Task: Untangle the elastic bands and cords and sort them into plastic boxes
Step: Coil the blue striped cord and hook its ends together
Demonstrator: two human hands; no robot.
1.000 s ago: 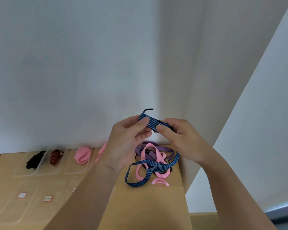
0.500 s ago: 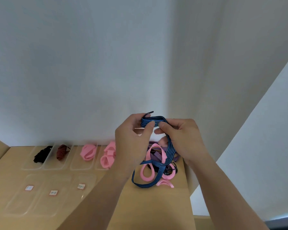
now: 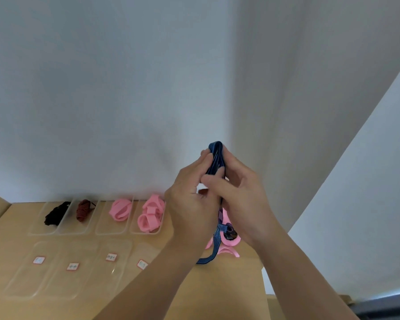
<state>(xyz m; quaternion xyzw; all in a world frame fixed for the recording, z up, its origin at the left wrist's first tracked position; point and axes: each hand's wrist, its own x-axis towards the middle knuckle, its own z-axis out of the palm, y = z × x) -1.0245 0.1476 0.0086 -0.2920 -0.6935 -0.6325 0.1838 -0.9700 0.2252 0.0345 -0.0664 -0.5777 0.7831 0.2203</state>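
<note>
Both hands are up in front of the white wall, raised above the desk (image 3: 229, 292). The left hand (image 3: 189, 204) has its grip closed on the blue striped band (image 3: 215, 150), fingers curled onto the folded strap. The right hand (image 3: 243, 199) pinches the same band from the other side, thumb pressed across the front. The band is doubled into a narrow loop poking up above the fingers. Its tail drops between the wrists to the desk, where it meets the tangle (image 3: 229, 251) of pink and purple bands, half hidden behind the right wrist.

Over on the left, four clear boxes (image 3: 106, 229) sit in a row along the wall. There is a black cord (image 3: 56, 213) in the first, a dark red cord (image 3: 84, 210) in the second, a pink band (image 3: 120, 209) in the third and more pink bands (image 3: 150, 214) in the fourth. In front of them lie flat clear plastic pieces (image 3: 21, 285), lids or boxes, hard to say. Each carries a small label (image 3: 72, 266), with writing too small to read.
</note>
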